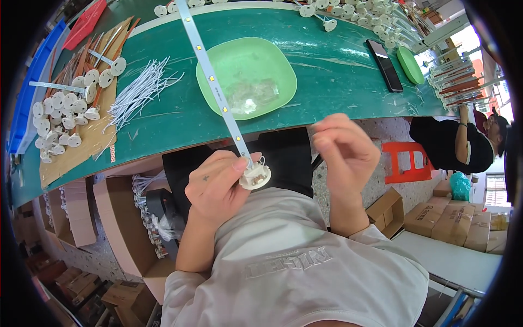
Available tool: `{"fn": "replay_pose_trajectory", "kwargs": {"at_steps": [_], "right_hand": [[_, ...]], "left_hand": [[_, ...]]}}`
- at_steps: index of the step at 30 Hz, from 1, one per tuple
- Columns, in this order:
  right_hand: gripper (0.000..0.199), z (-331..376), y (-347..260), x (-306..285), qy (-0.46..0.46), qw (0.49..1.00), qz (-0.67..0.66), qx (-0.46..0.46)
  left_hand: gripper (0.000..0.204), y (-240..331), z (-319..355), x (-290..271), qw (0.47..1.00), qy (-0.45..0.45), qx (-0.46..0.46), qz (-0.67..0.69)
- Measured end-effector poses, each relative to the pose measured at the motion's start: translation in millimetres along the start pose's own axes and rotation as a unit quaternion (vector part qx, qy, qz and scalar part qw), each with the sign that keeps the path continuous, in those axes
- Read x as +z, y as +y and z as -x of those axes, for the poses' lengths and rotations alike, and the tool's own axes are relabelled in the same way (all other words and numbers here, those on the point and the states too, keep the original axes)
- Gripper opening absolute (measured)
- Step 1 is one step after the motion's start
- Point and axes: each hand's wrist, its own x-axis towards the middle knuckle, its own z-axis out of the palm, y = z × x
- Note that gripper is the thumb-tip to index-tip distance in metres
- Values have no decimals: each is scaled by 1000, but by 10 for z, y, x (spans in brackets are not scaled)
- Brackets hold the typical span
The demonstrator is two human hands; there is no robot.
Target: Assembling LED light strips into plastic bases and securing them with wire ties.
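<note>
My left hand [215, 182] is closed on the white round base of an LED strip light [231, 126], just in front of the table's near edge. From the base [255, 177] the narrow strip with small yellow LEDs rises away across a light green bowl [287, 73]. A short white wire loops at the base's top. Clear small pieces [251, 97] lie in the bowl; what they are I cannot make out. To the right, apart from the light, my right hand [351, 155] is raised with thumb and fingertips pinched together. Anything between those fingertips is too small to see.
On the green table [180, 117] lie loose white wires [141, 90], a heap of round-based lights [62, 117] on cardboard, and a phone [384, 65]. More lights [348, 13] cover the back. Cartons, a red stool [403, 162] and another person [449, 141] are beyond the table's edge.
</note>
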Motion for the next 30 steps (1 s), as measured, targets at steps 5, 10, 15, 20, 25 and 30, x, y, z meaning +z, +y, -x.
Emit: {"fn": "replay_pose_trajectory", "kwargs": {"at_steps": [5,10,15,20,25,30], "right_hand": [[14,-129,158,-100,103,994,29,17],[18,-416,457,-363,29,973,204,100],[11,-874,552,-99,0,926,377,-27],[18,-1149,422,236,-121,934,327,-77],[23,-1377,389,612,-385,849,351,-84],[23,-1385,322,676,-474,783,400,-50]], "left_hand": [[36,-23,-29,-41,1000,14,-22,0],[38,-246,-285,-230,994,77,-69,-36],[29,-522,-590,-432,979,72,-188,24],[22,-565,-588,-479,955,46,-274,100],[20,-537,-626,-506,939,108,-288,153],[21,-588,-581,-518,957,60,-267,92]]}}
